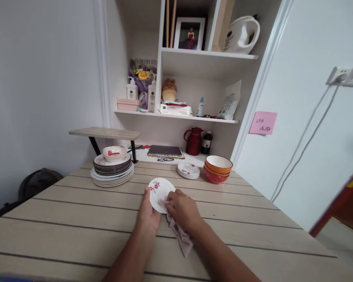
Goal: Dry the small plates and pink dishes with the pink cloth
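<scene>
A small white plate with red flowers is tilted up above the middle of the table. My left hand grips its left and lower edge, the fingers mostly hidden behind it. My right hand is closed on a greyish-pink cloth, pressing part of it to the plate's right side while the rest hangs down. Beyond the hands sits a short stack of matching small plates. Right of that stack, orange and red bowls are nested together.
At the left stands a tall stack of plates topped by a patterned bowl, close to a small raised wooden shelf. Along the back are a laptop, glasses, a red jug and a dark bottle.
</scene>
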{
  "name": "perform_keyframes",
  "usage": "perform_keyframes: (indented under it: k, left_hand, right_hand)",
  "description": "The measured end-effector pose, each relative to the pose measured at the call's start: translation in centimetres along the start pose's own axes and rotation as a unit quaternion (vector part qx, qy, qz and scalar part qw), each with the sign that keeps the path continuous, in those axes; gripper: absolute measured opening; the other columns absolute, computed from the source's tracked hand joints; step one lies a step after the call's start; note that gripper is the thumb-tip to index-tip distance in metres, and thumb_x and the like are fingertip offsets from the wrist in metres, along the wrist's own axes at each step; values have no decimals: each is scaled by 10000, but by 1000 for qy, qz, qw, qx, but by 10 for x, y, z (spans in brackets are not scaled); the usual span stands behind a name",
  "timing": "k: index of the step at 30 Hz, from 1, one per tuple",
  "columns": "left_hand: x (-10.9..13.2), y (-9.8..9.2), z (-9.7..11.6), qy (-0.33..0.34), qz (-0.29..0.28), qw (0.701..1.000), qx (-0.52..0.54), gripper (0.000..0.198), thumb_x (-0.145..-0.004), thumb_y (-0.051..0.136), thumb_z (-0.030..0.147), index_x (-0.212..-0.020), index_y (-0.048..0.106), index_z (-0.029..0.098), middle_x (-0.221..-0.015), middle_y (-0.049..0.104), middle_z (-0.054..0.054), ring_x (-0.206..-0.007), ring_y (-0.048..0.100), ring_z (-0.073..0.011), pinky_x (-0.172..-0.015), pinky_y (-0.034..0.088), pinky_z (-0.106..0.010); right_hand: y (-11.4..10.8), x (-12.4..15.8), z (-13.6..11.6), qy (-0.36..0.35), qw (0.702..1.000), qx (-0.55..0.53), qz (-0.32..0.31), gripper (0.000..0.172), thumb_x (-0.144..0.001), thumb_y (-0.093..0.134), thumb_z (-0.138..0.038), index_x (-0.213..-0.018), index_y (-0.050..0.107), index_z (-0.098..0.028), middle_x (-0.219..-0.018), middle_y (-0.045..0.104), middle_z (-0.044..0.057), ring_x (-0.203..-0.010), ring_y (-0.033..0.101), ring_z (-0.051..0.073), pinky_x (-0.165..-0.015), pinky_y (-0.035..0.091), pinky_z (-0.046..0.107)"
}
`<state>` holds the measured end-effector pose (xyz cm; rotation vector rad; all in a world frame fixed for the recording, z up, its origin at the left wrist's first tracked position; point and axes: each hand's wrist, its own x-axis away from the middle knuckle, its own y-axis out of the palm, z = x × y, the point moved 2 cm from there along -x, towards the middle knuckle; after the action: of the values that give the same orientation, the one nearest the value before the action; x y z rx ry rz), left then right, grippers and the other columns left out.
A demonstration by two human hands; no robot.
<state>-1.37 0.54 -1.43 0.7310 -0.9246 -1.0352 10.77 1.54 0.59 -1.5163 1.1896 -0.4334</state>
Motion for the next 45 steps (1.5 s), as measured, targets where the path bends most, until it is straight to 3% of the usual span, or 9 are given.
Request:
perform_keyframes:
  k: [3,7,13,18,23,29,36,40,45]
  left_hand:
    - [5,3,-13,-62,-64,996,-25,433,-948,462,392,-1178,633,67,-957,746,-145,-874,714,-228,-832,561,-338]
    - [12,6,-31,-134,-126,980,-76,447,-930,493,423,-1196,630,91,-1042,737,-153,-959,703,-246,-910,530,-367]
    - [9,5,-26,-136,-84,984,-84,467,-920,502,436,-1231,603,102,-1068,735,-148,-975,700,-255,-931,523,-405]
    - [0,-2,-9,-62,-1,998,-26,395,-931,505,382,-1199,613,113,-986,747,-116,-858,714,-207,-852,554,-353]
    - [1,-1,-11,-70,-58,996,-24,422,-939,482,407,-1123,647,65,-982,740,-151,-882,709,-223,-812,562,-327]
    - [9,5,-30,-152,-165,972,-70,450,-930,485,445,-1157,649,93,-1008,743,-149,-1029,680,-253,-941,508,-375]
    - [2,-1,-21,-135,-116,981,-70,484,-915,503,443,-1220,612,83,-1063,732,-156,-1019,682,-263,-993,470,-404]
    - [-4,-3,-12,-87,-94,990,-57,464,-938,457,436,-1189,623,83,-960,751,-136,-928,704,-232,-973,488,-377]
    - [0,0,-14,-119,-157,976,-95,440,-945,460,425,-1180,634,96,-971,753,-124,-947,701,-217,-983,483,-358]
  right_hand:
    - [0,-2,-4,-15,999,-11,36,144,-860,574,-324,-980,636,-277,-1006,630,6,-812,593,152,-619,291,254]
    - [-11,-11,19,47,993,-21,102,153,-893,534,-341,-972,634,-255,-1018,624,22,-812,584,154,-615,296,260]
    - [-19,-16,53,143,983,-12,118,169,-890,546,-361,-966,642,-245,-1016,644,36,-837,587,168,-616,288,260]
    - [-6,-10,36,71,997,-20,26,145,-829,594,-307,-942,652,-236,-975,653,37,-802,587,167,-626,294,258]
    - [1,-5,7,-39,997,-63,3,116,-825,605,-298,-923,648,-253,-948,642,11,-817,585,157,-660,322,245]
    - [-11,-14,25,28,990,-79,115,109,-856,577,-299,-926,641,-245,-961,633,28,-843,588,174,-670,342,255]
    - [-13,-15,51,118,986,-33,113,133,-858,583,-327,-942,642,-242,-957,644,38,-809,586,177,-620,307,262]
    - [-1,-8,31,55,996,-34,59,135,-844,583,-289,-958,642,-244,-974,643,34,-797,589,162,-635,315,259]
    - [2,-6,9,-17,995,-63,81,140,-846,593,-294,-979,634,-274,-1011,629,10,-867,595,160,-671,342,247]
